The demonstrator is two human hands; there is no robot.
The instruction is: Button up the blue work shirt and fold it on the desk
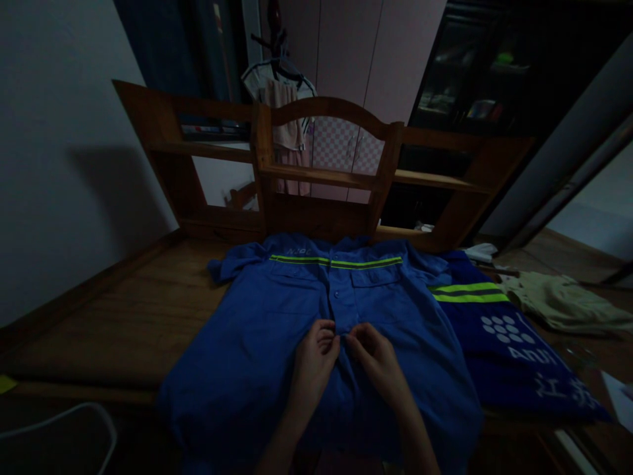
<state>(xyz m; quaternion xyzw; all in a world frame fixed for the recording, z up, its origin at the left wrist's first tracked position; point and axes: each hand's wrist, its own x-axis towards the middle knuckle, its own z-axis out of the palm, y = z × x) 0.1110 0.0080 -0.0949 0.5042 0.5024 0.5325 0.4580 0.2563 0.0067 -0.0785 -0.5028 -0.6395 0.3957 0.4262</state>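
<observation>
A blue short-sleeved work shirt (277, 310) with yellow-green reflective strips across the chest lies spread on the wooden desk, collar toward the back. My left hand (319, 349) pinches the front placket of the shirt near its middle, fingers curled. Just to its right, my right hand (370, 349) is closed on the other edge of the same placket, thumb against the fingers. A shirt button (337, 295) shows a little above my hands. Whatever button lies between my fingertips is hidden. The lower part of the shirt hangs over the desk's front edge.
A darker blue garment (494, 343) with reflective bands and white lettering lies partly under the shirt's right side. Pale cloth (568, 303) lies farther right. The wooden desk (123, 310) has a shelf hutch (321, 175) at the back. A chair back (93, 409) stands at front left.
</observation>
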